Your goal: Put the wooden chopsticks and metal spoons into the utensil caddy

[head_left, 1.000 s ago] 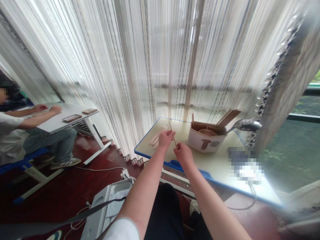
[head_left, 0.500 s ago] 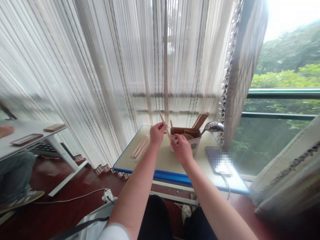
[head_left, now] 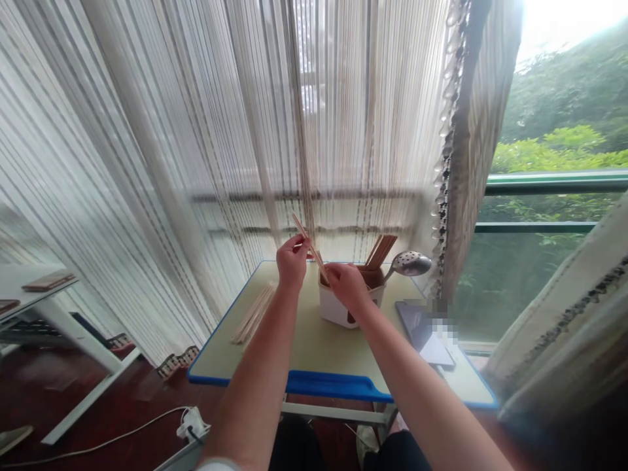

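Pale wooden chopsticks (head_left: 299,224) slant up to the left between my two hands; I cannot make out exactly how many. My left hand (head_left: 292,263) is closed around their upper part. At the lower end, the fingers of my right hand (head_left: 349,284) pinch them, over the left side of a white utensil holder (head_left: 337,313). Dark brown chopsticks (head_left: 383,251) and a metal slotted spoon (head_left: 412,263) stick out of the holder. Left of my left forearm, a loose row of pale chopsticks (head_left: 254,316) lies on the table.
The small cream table (head_left: 299,333) has a blue edge. A dark flat device (head_left: 415,320), partly blurred out, lies on its right side. Behind hang striped string curtains (head_left: 235,131). Another table (head_left: 46,291) stands at left, and a white power strip (head_left: 192,424) is below.
The view has shifted, so the table sits lower and further left. My right fingers have closed further on the lower end of the chopsticks. My left hand keeps its grip.
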A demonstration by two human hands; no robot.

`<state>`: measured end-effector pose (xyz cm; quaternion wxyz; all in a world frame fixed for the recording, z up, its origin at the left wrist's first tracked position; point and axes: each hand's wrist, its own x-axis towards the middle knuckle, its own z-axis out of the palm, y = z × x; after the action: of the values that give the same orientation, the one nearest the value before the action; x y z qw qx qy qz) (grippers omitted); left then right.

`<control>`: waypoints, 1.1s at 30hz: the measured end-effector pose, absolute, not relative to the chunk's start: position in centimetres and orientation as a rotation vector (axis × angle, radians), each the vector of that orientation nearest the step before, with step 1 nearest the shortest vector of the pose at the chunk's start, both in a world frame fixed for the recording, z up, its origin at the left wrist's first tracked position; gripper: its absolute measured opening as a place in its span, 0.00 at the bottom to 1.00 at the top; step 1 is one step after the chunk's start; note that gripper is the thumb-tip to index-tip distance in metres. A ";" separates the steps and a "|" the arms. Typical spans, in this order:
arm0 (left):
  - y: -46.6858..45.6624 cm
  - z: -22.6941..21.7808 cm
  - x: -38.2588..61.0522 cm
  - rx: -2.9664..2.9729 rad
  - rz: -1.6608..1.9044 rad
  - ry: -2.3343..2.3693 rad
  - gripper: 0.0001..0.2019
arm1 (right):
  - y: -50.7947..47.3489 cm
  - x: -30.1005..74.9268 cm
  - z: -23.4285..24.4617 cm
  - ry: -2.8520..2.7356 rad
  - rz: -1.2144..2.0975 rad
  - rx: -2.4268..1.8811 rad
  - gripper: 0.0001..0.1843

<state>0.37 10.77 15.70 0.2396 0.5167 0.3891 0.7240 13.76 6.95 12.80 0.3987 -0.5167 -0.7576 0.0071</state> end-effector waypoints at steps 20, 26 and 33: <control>11.9 9.9 0.8 1.697 1.881 1.480 0.12 | 8.4 14.6 13.0 -2.018 -0.147 -1.498 0.14; 11.8 9.6 1.3 1.895 1.706 1.555 0.08 | 8.5 14.7 12.7 -2.003 -0.039 -1.550 0.13; 11.7 9.6 1.5 1.797 1.551 1.663 0.10 | 8.7 14.9 12.4 -1.942 0.020 -1.568 0.13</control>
<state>1.52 11.70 9.59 0.1212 0.6155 0.5696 0.5310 14.86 8.74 12.44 0.3174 -0.5957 -0.7378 0.0076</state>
